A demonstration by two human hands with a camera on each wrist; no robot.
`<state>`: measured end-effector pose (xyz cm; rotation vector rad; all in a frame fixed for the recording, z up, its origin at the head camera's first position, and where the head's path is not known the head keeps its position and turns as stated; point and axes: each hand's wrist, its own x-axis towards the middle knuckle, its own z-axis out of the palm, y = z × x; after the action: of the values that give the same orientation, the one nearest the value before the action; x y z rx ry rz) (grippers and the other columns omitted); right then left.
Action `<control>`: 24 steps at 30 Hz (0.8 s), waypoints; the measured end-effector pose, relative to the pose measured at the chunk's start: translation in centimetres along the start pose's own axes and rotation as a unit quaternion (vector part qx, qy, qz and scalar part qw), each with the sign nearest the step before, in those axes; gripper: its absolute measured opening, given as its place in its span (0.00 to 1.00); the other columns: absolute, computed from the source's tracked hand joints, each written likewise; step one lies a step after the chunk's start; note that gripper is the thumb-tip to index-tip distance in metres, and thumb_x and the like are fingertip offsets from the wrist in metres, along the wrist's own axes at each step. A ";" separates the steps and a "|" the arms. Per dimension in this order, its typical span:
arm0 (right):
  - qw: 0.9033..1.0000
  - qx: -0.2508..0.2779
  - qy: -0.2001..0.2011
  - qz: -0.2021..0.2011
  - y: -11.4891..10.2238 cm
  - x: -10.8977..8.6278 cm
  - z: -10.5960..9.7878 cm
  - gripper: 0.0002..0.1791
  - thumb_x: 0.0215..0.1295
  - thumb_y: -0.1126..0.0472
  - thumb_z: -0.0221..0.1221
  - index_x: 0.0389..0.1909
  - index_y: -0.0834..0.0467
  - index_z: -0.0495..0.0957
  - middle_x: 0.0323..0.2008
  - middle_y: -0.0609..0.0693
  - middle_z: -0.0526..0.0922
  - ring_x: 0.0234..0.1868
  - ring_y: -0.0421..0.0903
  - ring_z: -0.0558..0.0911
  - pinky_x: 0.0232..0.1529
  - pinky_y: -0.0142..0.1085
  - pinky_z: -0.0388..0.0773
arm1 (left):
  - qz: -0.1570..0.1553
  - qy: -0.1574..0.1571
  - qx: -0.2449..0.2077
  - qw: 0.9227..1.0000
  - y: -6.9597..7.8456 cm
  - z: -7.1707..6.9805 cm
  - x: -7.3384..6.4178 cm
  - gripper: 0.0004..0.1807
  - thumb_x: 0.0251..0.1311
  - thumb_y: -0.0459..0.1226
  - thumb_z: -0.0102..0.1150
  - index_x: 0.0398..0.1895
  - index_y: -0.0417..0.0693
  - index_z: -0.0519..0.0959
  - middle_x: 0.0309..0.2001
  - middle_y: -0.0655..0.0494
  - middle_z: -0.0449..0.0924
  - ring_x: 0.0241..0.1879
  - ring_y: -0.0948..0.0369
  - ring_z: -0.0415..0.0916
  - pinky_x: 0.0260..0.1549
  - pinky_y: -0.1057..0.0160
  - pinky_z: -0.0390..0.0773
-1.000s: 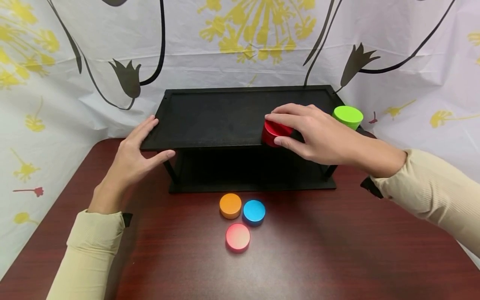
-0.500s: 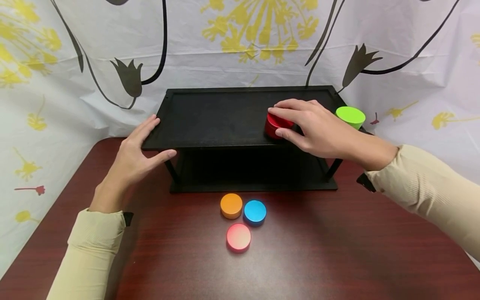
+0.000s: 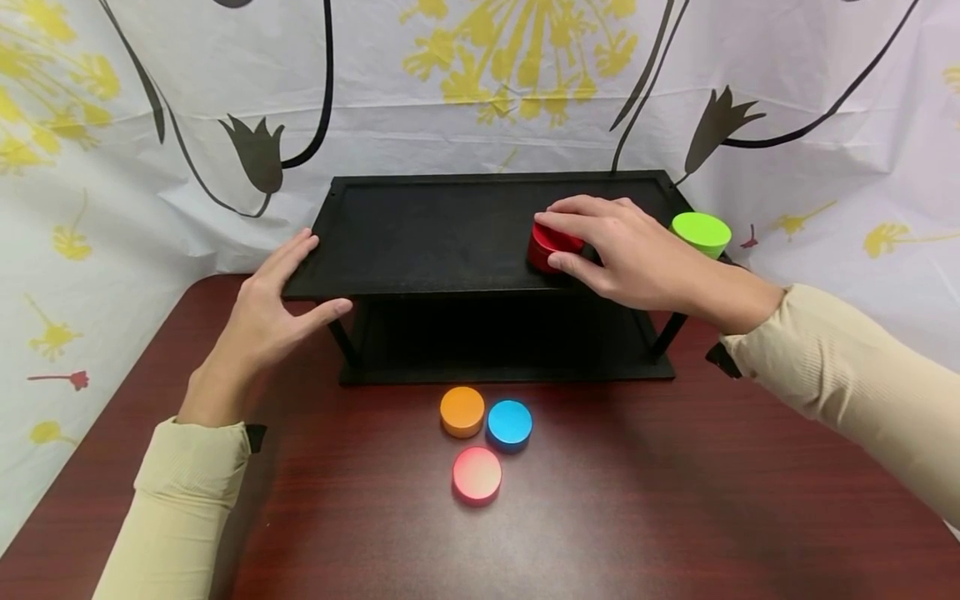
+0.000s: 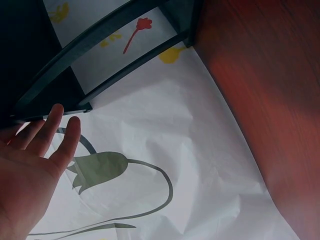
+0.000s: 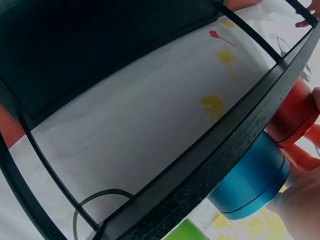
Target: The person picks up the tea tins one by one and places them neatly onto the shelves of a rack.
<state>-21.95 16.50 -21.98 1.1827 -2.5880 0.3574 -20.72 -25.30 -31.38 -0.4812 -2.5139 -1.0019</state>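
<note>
My right hand (image 3: 630,254) grips a round red tin (image 3: 553,248) by its sides, thumb in front and fingers behind. The tin is at the front right of the top tier of a black two-tier shelf (image 3: 435,233). Beside it in the right wrist view is a blue tin (image 5: 252,175), hidden behind my hand in the head view. A lime-green tin (image 3: 699,233) stands at the shelf's right end. My left hand (image 3: 262,321) is at the left end of the top tier, fingers extended along the edge and thumb pointing across below the front corner.
In front of the shelf, an orange tin (image 3: 462,412), another blue tin (image 3: 509,425) and a pinkish-red tin (image 3: 477,476) sit close together on the dark wood table (image 3: 600,517). A white cloth (image 3: 480,92) with flower prints hangs behind and at both sides.
My right hand has moved the red tin slightly back from the front edge, farther onto the top tier. My left hand and the tins on the table have stayed put.
</note>
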 end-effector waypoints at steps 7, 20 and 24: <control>1.000 -0.002 -0.009 0.006 0.1 0.2 0.0 0.26 0.70 0.57 0.61 0.65 0.64 0.74 0.61 0.61 0.75 0.61 0.55 0.74 0.56 0.55 0.66 | 0.001 0.002 -0.002 1.000 0.0 0.0 0.0 0.46 0.51 0.46 0.76 0.74 0.54 0.66 0.75 0.58 0.60 0.74 0.58 0.56 0.69 0.46 0.57; 1.000 -0.013 -0.004 0.028 0.3 -0.1 0.0 0.25 0.70 0.56 0.61 0.64 0.63 0.75 0.60 0.60 0.77 0.61 0.57 0.75 0.62 0.58 0.61 | 0.003 0.002 -0.002 1.000 -0.1 0.1 0.0 0.46 0.51 0.46 0.76 0.74 0.54 0.66 0.75 0.61 0.59 0.74 0.58 0.55 0.69 0.47 0.57; 1.000 -0.011 -0.004 0.025 0.3 0.1 0.0 0.25 0.70 0.56 0.60 0.64 0.63 0.75 0.60 0.60 0.78 0.61 0.57 0.74 0.63 0.58 0.60 | 0.001 0.001 -0.002 1.000 -0.1 0.0 -0.1 0.46 0.51 0.46 0.76 0.74 0.54 0.66 0.75 0.60 0.59 0.74 0.58 0.55 0.69 0.46 0.57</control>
<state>-22.22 16.67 -21.98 1.1165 -2.6253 0.3354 -20.72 -25.38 -31.48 -0.4834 -2.5102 -1.0064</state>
